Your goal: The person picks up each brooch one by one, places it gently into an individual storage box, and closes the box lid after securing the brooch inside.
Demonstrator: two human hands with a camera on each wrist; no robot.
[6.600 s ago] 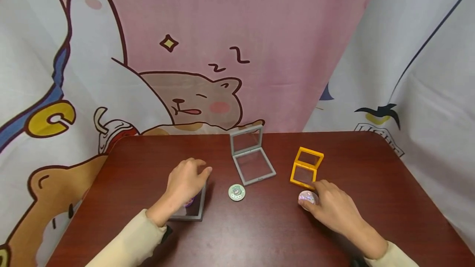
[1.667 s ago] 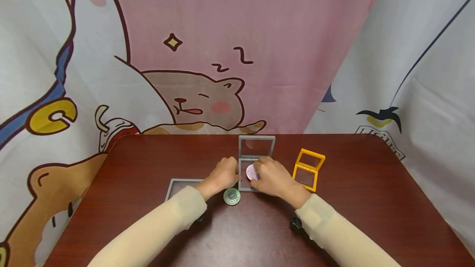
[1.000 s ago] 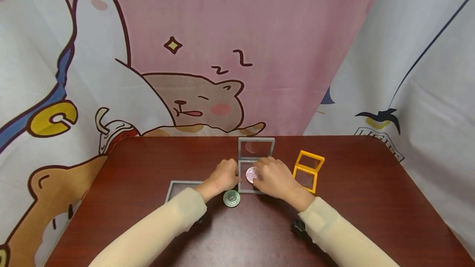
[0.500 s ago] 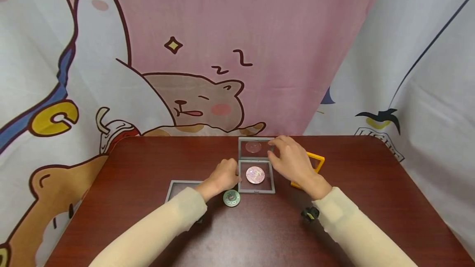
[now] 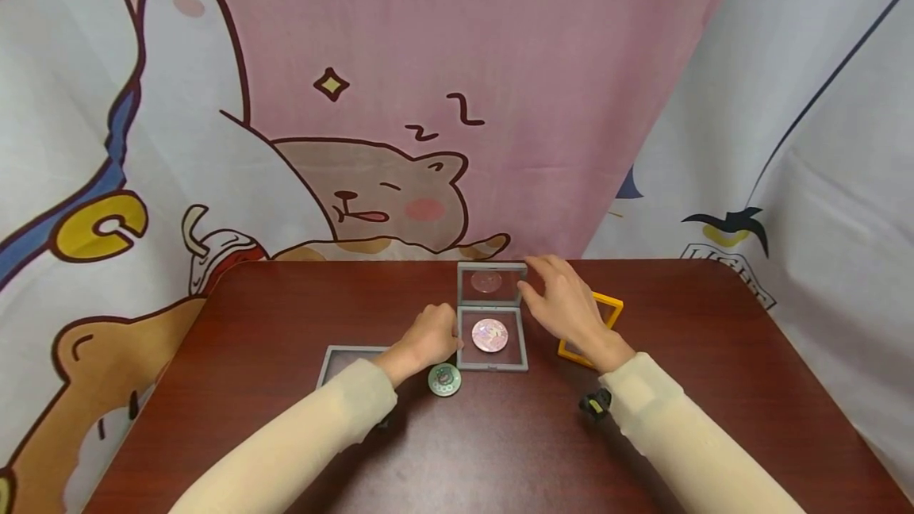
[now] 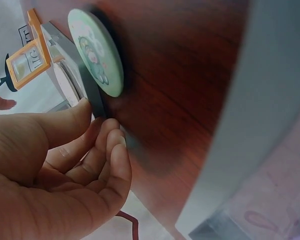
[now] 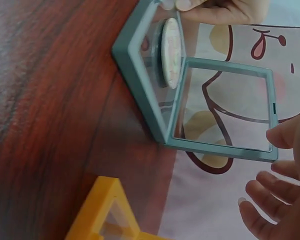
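One tabletop (image 5: 500,450) has three square frames on it. Two are gray, the middle gray frame (image 5: 491,305) and the left gray frame (image 5: 353,349), and one is the yellow frame (image 5: 609,299). There are two round badges: one pink badge (image 5: 489,335) and one green badge (image 5: 445,380). I see two sets of fingers, the left fingers (image 6: 121,160) and the right fingers (image 7: 271,195), and two sleeves, the left sleeve (image 5: 307,439) and the right sleeve (image 5: 685,427).
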